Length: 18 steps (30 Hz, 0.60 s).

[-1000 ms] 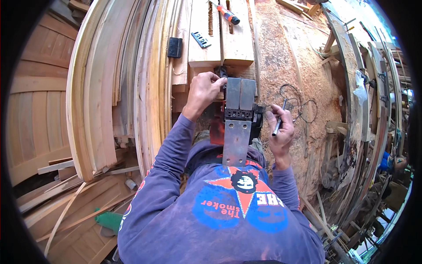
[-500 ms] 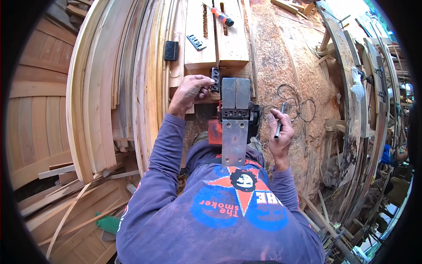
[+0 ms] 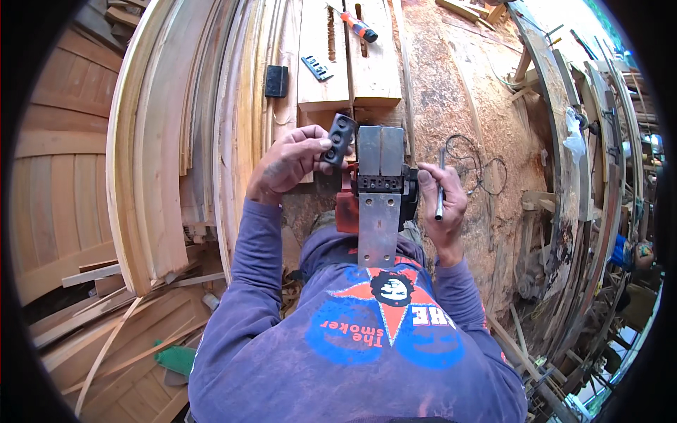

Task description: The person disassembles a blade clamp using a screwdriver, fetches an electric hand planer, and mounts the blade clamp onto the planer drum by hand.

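While the left hand (image 3: 288, 163) is raised over the lap, its thumb and fingers pinch a small dark metal plate (image 3: 338, 138) with round holes, held tilted just left of the upturned electric planer (image 3: 379, 201). The planer lies across the person's lap with its grey metal sole facing the camera; its red body shows only as a patch on the left side, and the rest is hidden beneath the sole. The dark cutter block sits across the middle of the sole, but its screws are too small to make out. The right hand (image 3: 443, 204) rests against the planer's right edge, fingers curled closed around a thin metal tool (image 3: 440, 185) that stands nearly upright; its lower end is lost inside the fist, so what kind of tool it is cannot be told. Beyond the planer, a slotted wooden board (image 3: 349, 60) carries a screwdriver with a red and black handle (image 3: 360, 27) and another small dark plate (image 3: 317, 68). A coil of thin wire (image 3: 472, 166) lies on the sawdust to the right. Curved timber planks (image 3: 162, 141) fill the left, bent further by the lens
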{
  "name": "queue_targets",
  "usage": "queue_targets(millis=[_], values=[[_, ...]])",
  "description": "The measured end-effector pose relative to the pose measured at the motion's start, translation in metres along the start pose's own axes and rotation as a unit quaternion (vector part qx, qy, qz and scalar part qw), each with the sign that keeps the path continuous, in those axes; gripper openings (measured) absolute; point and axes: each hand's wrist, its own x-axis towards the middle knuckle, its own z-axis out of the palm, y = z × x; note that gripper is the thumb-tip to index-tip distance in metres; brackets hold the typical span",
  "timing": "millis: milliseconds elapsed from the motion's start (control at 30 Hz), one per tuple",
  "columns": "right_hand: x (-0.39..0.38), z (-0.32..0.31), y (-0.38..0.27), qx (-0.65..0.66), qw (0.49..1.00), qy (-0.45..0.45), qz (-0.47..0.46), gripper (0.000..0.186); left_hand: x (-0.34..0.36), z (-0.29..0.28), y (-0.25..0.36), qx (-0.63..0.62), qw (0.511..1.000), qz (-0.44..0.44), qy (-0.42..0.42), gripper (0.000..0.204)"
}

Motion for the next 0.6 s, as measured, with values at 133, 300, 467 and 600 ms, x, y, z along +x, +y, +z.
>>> queue_targets(millis=[133, 300, 467, 600], values=[[0.029, 0.006, -0.014, 0.079, 0.996, -0.04, -0.02, 0.041, -0.015, 0.036, 0.001, 0.055, 0.997, -0.034, -0.035, 0.016], [0.041, 0.001, -0.038, 0.157, 0.962, -0.21, 0.072, 0.041, -0.016, 0.049, -0.011, 0.056, 0.995, -0.045, -0.074, 0.017], [0.04, 0.014, -0.029, 0.186, 0.958, -0.174, 0.128, 0.028, -0.007, 0.056, -0.023, -0.048, 0.998, -0.033, -0.01, 0.026], [0.052, 0.025, -0.03, 0.167, 0.971, -0.137, 0.099, 0.021, -0.012, 0.07, -0.016, -0.033, 0.999, 0.02, 0.005, 0.043]])
